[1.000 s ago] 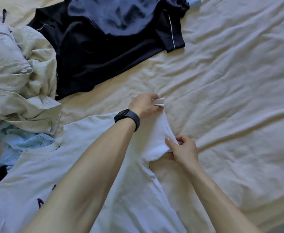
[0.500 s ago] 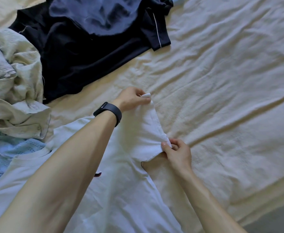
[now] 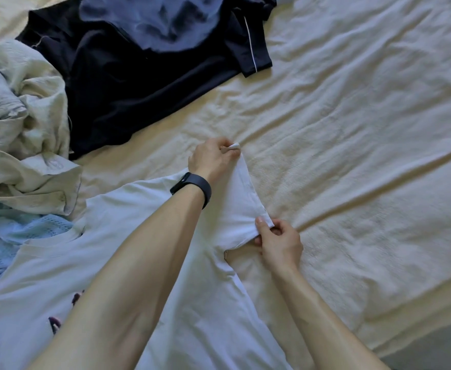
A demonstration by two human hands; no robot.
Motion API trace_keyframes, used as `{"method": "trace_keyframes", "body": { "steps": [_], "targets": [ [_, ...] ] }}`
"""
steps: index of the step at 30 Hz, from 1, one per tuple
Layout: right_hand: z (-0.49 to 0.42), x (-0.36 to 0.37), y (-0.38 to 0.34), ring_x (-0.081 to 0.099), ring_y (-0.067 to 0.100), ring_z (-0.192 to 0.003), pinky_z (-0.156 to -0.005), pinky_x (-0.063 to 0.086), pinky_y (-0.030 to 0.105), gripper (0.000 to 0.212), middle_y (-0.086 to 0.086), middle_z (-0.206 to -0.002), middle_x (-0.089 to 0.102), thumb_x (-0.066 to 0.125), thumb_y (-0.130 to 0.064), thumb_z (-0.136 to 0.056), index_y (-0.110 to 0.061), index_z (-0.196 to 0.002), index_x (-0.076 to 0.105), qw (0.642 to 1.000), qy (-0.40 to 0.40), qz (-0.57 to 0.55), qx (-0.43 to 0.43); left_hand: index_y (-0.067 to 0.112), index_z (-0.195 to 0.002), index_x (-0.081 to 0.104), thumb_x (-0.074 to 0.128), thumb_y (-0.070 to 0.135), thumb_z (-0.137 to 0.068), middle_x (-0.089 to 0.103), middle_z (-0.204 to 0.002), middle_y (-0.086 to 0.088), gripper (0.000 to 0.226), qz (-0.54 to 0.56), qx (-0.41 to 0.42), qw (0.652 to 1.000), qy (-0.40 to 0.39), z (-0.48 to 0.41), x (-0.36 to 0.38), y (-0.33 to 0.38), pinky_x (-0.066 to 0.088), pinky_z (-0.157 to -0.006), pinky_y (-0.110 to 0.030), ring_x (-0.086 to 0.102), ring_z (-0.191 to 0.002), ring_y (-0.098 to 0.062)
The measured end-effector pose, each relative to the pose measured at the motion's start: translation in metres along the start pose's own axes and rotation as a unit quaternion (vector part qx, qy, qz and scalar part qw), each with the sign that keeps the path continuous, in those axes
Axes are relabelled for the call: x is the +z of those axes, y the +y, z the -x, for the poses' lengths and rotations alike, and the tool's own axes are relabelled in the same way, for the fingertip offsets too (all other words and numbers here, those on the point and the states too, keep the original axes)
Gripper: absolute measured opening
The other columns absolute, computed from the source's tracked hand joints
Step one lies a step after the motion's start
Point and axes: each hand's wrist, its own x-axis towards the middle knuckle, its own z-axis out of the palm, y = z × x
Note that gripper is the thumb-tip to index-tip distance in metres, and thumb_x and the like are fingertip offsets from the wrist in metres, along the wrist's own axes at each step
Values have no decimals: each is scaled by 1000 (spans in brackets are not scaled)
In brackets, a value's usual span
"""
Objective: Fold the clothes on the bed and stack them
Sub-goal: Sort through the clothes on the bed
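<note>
A white T-shirt (image 3: 197,329) lies flat across the near left of the bed, with small dark marks on its front. Its right sleeve (image 3: 239,209) is stretched between both hands. My left hand (image 3: 211,157), with a black band on the wrist, pinches the far corner of the sleeve hem. My right hand (image 3: 279,240) pinches the near corner of the hem, close to the armpit.
A black shirt (image 3: 128,86) with a blue garment (image 3: 160,20) on it lies at the far left. A crumpled cream shirt (image 3: 24,134) and a light blue knit (image 3: 19,231) are heaped on the left. The cream bedspread (image 3: 352,129) stretches right; its edge runs at the lower right.
Both hands keep their hold on the sleeve hem and hold it a little tauter. The view has shifted slightly; the clothes have not moved.
</note>
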Motion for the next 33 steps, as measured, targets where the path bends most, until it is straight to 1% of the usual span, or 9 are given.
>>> {"method": "trace_keyframes", "body": {
  "steps": [9, 12, 15, 18, 20, 23, 25, 29, 33],
  "targets": [
    [121, 20, -37, 71, 15, -70, -63, 60, 40, 17, -9, -87, 68, 76, -33, -91, -41, -89, 61, 965, 5, -97, -245, 34, -90, 68, 71, 43, -87, 68, -96, 13, 10, 334, 11, 941, 44, 126, -137, -57, 47, -83, -24, 63, -94, -3],
    [173, 41, -3, 64, 6, -73, -57, 52, 22, 20, -12, -94, 60, 76, -22, -85, -35, -90, 61, 911, -54, 34, -408, 36, -89, 70, 70, 39, -82, 70, -103, 11, 7, 410, -62, 908, 61, 210, -167, -137, 50, -91, -38, 67, -106, -8],
    [208, 64, 56, 66, 17, -72, -49, 52, 33, 19, -5, -98, 61, 83, -13, -79, -22, -90, 69, 847, -136, 234, -458, 33, -85, 73, 67, 25, -88, 73, -94, 2, 10, 397, -194, 892, 92, 287, -156, -223, 47, -83, -41, 72, -96, -21],
    [215, 74, 97, 63, 22, -109, -82, 54, 35, 35, -4, -139, 54, 70, -30, -92, -27, -127, 66, 775, -281, 428, -371, 36, -110, 69, 61, 12, -94, 66, -118, -2, 30, 190, -273, 943, 18, 331, -125, -295, 49, -78, -36, 65, -104, -26],
    [210, 75, 105, 62, 10, -109, -92, 47, 25, 44, -11, -147, 49, 67, -37, -93, -28, -136, 60, 795, -334, 424, -277, 30, -133, 58, 57, 6, -90, 57, -127, -8, 49, 77, -270, 960, -27, 330, -115, -319, 49, -86, -41, 59, -112, -31],
    [204, 71, 92, 67, 3, -80, -77, 51, 26, 23, -18, -101, 70, 75, -46, -88, -30, -102, 68, 938, -180, 242, -170, 26, -134, 56, 59, 15, -90, 54, -120, -4, 45, 81, -210, 973, 54, 293, -119, -317, 47, -90, -38, 58, -112, -26],
    [194, 70, 75, 71, 8, -71, -63, 57, 31, 33, -9, -98, 70, 77, -52, -85, -25, -98, 64, 990, -98, 92, -43, 27, -132, 56, 65, 28, -91, 53, -123, 5, 42, 115, -166, 975, 88, 255, -121, -299, 42, -89, -29, 54, -109, -13],
    [165, 78, 40, 65, 9, -60, -47, 48, 20, 42, -5, -86, 71, 76, -55, -85, -19, -106, 71, 964, -162, -86, 193, 22, -137, 48, 69, 48, -88, 54, -118, 5, 60, 179, -177, 967, 43, 179, -120, -262, 40, -89, -28, 52, -106, -13],
    [149, 86, 35, 54, 2, -43, -41, 41, 16, 7, -9, -53, 59, 73, -31, -93, -26, -95, 68, 922, -173, -159, 309, 18, -98, 62, 72, 42, -86, 60, -96, 2, 29, 129, -207, 970, 0, 139, -124, -251, 44, -71, -31, 56, -93, -20]
  ]
}}
